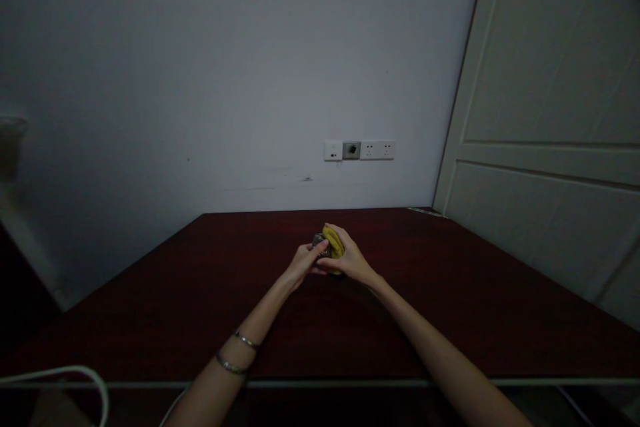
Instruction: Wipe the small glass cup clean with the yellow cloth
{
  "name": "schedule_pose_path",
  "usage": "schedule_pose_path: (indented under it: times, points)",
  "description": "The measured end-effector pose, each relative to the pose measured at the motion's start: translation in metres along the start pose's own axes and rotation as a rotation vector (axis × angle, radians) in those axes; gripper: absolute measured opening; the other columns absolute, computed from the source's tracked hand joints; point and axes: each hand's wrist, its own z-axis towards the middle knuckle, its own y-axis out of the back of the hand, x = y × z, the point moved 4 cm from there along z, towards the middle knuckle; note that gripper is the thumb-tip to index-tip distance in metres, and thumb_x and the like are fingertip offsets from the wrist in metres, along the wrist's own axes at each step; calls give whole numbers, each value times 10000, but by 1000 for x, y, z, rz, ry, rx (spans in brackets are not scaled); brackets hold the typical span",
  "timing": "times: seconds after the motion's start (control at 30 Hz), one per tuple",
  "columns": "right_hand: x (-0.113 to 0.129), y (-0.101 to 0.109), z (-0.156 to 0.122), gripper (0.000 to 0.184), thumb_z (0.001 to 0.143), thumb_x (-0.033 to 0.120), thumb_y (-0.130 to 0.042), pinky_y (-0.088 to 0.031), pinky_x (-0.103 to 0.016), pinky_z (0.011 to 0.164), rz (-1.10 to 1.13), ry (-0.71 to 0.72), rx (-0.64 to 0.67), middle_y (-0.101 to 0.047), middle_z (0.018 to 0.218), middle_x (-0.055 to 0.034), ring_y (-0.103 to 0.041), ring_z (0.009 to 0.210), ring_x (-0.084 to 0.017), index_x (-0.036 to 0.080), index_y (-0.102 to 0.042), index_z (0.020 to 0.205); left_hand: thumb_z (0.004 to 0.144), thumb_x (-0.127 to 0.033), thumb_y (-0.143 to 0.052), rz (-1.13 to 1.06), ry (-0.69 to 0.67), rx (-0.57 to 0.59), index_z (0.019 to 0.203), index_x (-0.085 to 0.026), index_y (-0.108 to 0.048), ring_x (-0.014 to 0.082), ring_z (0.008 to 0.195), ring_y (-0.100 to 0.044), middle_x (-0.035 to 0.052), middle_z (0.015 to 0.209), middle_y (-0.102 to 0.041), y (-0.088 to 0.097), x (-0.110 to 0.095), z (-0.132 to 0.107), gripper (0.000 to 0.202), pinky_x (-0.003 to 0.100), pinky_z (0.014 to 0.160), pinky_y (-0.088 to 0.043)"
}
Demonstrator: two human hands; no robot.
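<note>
Over the middle of the dark red table (240,293), both hands meet around two small things. My left hand (301,260) is closed on a small dark grey-brown object (318,239), its thumb laid across the front; its kind is too small to make out. A folded yellow cloth (332,243) is in my right hand (351,259), between thumb and fingers. The cloth presses against the right side of the dark object. Fingers cover much of both things. Two bracelets (234,365) circle my left forearm.
A pale wall with a row of sockets (370,150) stands behind the table. To the right is a white panelled door (550,167). A white cable (75,369) loops at the table's front left edge. A thin strip (427,212) lies at the back right corner.
</note>
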Motion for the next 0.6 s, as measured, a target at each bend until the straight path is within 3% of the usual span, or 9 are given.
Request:
schedule_pose_path:
  times: [0.17,0.27,0.4,0.5,0.6]
  points:
    - [-11,-2,0,787,550,350,-770,-346,-389,1015,62,-97,-92,-479,1271,-103,-468,1167,-234,217,-440,1252,673,-730,-413,93,95,67,907,-96,-601,160,505,-618,100,682,-663,3,3,3,702,274,502,-511]
    - [-17,-3,2,770,548,359,-764,-371,-394,996,159,-201,-134,-519,1244,-115,-500,1141,-239,191,-458,1235,678,-766,-311,204,129,168,972,-129,-595,154,494,-623,127,798,-682,7,2,2,757,229,463,-467]
    - [-22,-2,5,698,519,376,-762,-421,-390,953,255,-348,-217,-592,1159,-117,-562,1064,-246,167,-539,1147,683,-716,-409,262,60,225,1128,-162,-517,140,579,-640,141,974,-654,10,-4,-1,718,215,523,-465]
    - [-26,0,5,622,519,393,-754,-465,-392,898,265,-463,-266,-643,1065,-109,-604,981,-248,156,-588,1070,616,-582,-631,206,-84,174,1277,-198,-355,162,735,-644,147,1121,-588,7,-9,-1,813,249,611,-492]
    - [-28,0,6,563,561,416,-727,-483,-382,864,243,-493,-243,-655,1026,-105,-621,933,-236,152,-601,1042,539,-415,-755,183,-229,100,1242,-139,-387,197,906,-604,162,1176,-547,3,-9,2,840,289,737,-495]
